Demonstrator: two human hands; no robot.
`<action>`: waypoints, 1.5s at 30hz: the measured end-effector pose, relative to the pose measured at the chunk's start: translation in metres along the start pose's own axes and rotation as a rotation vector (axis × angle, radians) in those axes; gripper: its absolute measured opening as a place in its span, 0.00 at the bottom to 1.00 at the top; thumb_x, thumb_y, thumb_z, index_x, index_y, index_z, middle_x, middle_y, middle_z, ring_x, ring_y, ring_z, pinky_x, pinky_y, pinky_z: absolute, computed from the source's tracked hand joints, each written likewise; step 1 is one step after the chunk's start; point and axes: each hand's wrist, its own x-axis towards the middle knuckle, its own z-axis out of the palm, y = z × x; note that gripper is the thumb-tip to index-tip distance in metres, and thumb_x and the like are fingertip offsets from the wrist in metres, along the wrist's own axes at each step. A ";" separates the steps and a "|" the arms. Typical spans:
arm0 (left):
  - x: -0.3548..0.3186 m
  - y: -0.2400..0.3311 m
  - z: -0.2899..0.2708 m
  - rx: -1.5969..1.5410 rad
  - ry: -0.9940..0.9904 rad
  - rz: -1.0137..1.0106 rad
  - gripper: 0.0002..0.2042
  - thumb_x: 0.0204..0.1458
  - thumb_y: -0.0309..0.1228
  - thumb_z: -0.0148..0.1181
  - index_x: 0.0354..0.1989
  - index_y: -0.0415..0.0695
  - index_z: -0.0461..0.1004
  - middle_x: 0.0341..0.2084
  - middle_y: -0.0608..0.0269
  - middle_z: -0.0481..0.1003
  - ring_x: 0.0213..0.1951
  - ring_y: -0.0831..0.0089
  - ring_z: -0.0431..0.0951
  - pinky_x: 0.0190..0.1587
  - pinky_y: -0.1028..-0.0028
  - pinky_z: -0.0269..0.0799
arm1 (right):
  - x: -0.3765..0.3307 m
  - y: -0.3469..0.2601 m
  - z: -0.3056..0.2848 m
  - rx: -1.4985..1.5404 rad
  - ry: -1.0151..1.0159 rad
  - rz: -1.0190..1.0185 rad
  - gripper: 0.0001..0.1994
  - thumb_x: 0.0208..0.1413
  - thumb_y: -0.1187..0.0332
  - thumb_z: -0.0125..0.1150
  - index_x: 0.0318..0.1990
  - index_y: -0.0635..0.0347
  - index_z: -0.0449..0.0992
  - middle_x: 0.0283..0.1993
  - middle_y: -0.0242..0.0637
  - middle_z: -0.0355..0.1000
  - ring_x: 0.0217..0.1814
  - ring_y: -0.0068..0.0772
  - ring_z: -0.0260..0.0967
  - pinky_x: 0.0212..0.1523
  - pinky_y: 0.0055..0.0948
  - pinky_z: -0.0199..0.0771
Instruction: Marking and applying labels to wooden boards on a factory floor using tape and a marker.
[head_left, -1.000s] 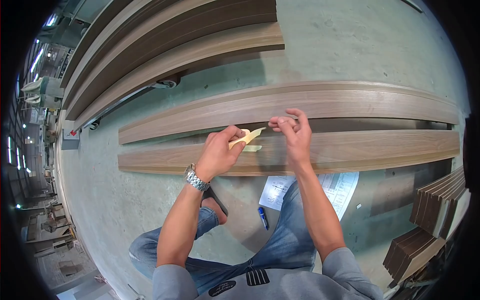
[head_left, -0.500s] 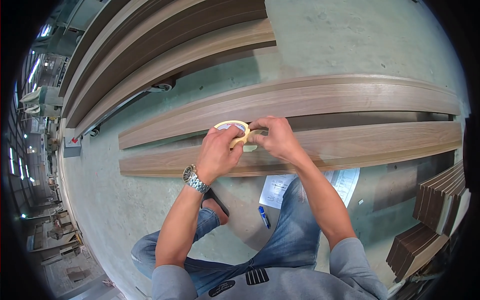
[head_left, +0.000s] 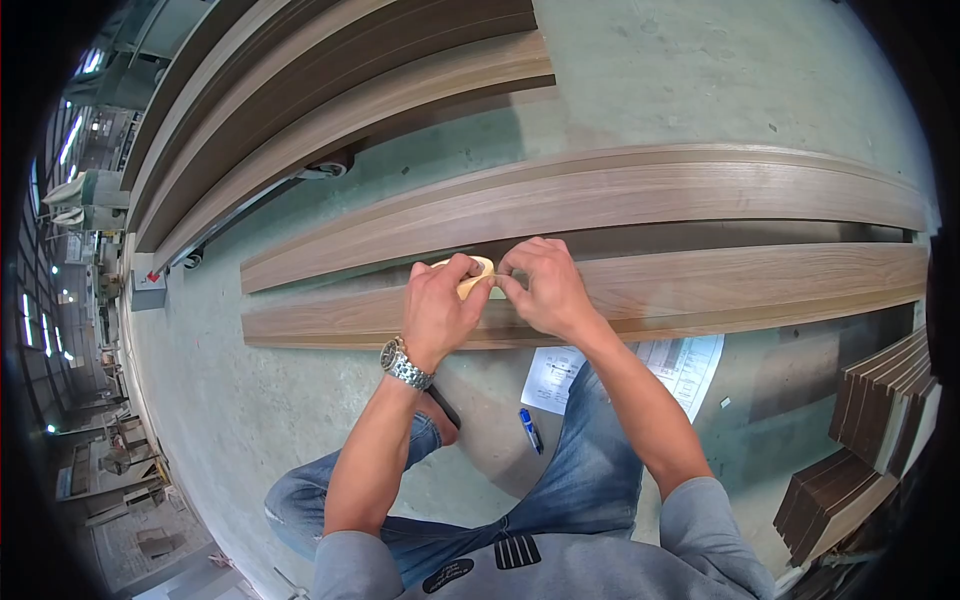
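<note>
Holding a yellow roll of masking tape [head_left: 487,267] above the nearer wood-grain plank [head_left: 740,285], tilted closer to edge-on than half a second ago, with left hand [head_left: 437,310] clamped around its rim between thumb and fingers. Brought close against it with right hand [head_left: 548,288], apart from it a second ago, thumb and forefinger now nearly together, perhaps gaining control of the loose end, though too hidden to tell. Farther out, near the knees, with a blue marker [head_left: 531,430] on the floor.

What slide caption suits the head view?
Left hand holding a yellow tape roll, right hand at its edge, over long wood-grain boards.
</note>
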 end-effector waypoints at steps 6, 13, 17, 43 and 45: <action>-0.001 -0.007 0.011 0.007 0.072 -0.016 0.09 0.47 0.33 0.67 0.34 0.42 0.83 0.29 0.54 0.82 0.30 0.58 0.81 0.44 0.68 0.70 | -0.007 -0.007 0.006 -0.089 0.052 -0.055 0.06 0.41 0.76 0.68 0.26 0.60 0.76 0.30 0.36 0.76 0.38 0.43 0.73 0.46 0.39 0.66; 0.009 0.001 0.025 -0.288 0.178 -0.346 0.07 0.46 0.31 0.65 0.31 0.42 0.83 0.23 0.56 0.82 0.24 0.76 0.80 0.31 0.73 0.74 | -0.003 -0.015 0.014 -0.219 0.303 -0.272 0.08 0.39 0.81 0.64 0.27 0.62 0.71 0.29 0.41 0.71 0.36 0.44 0.71 0.45 0.42 0.66; 0.016 -0.050 0.009 -0.218 0.296 -0.520 0.08 0.49 0.30 0.62 0.33 0.40 0.83 0.25 0.57 0.82 0.27 0.78 0.79 0.33 0.74 0.74 | -0.002 -0.050 0.011 -0.167 0.406 -0.404 0.09 0.39 0.82 0.63 0.30 0.63 0.72 0.30 0.41 0.69 0.36 0.45 0.70 0.45 0.44 0.66; -0.284 -0.312 -0.032 -0.416 0.597 -0.886 0.10 0.62 0.30 0.59 0.42 0.34 0.79 0.27 0.65 0.79 0.26 0.83 0.74 0.28 0.81 0.69 | 0.098 0.060 0.040 -1.153 0.007 0.364 0.28 0.42 0.49 0.76 0.42 0.61 0.76 0.37 0.44 0.77 0.47 0.51 0.72 0.47 0.49 0.67; -0.298 -0.326 -0.029 -0.412 0.644 -0.878 0.10 0.62 0.30 0.59 0.43 0.35 0.79 0.28 0.65 0.79 0.26 0.83 0.73 0.27 0.81 0.68 | 0.096 0.057 0.024 -1.129 0.033 0.440 0.30 0.43 0.47 0.76 0.45 0.61 0.74 0.38 0.45 0.77 0.47 0.51 0.72 0.47 0.50 0.67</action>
